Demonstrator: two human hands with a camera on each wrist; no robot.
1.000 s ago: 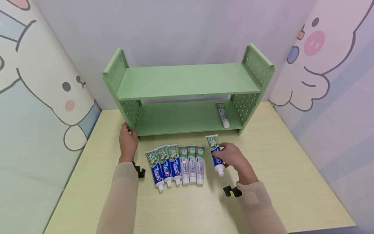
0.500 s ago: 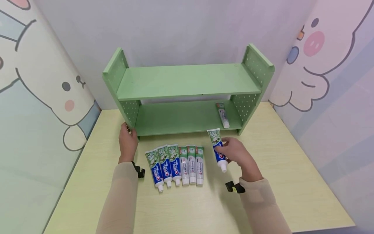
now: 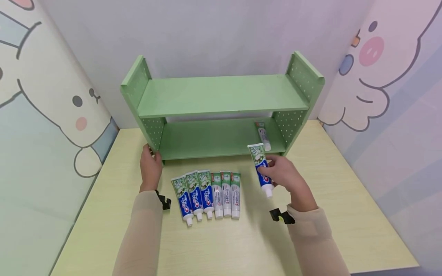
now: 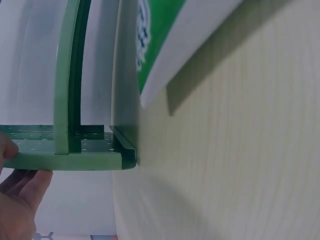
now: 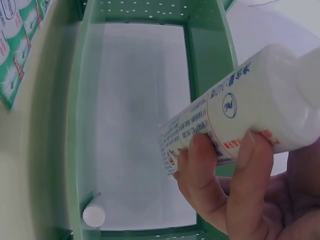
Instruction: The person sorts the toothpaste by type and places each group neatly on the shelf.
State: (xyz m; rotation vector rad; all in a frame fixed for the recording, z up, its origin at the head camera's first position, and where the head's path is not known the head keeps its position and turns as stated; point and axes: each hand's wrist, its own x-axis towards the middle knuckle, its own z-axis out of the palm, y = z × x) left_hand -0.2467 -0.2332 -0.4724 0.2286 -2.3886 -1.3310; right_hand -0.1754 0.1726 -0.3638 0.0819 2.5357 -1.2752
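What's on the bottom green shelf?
One toothpaste tube lies near the right end. In the head view, the held tube hides a bit of the bottom shelf near its front, so I can't see that.

The green two-tier rectangular shelf looked like smooth, satin-painted metal; the pale yellow wood-grained tabletop was matt, the blue-green-and-white toothpaste tube glossy plastic.

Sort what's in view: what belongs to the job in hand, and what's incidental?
Job:
toothpaste tube in the right hand
six tubes on the table
single tube on the lower shelf
green rack, gripped by the left hand

Incidental:
cartoon wall figures
black wrist pieces
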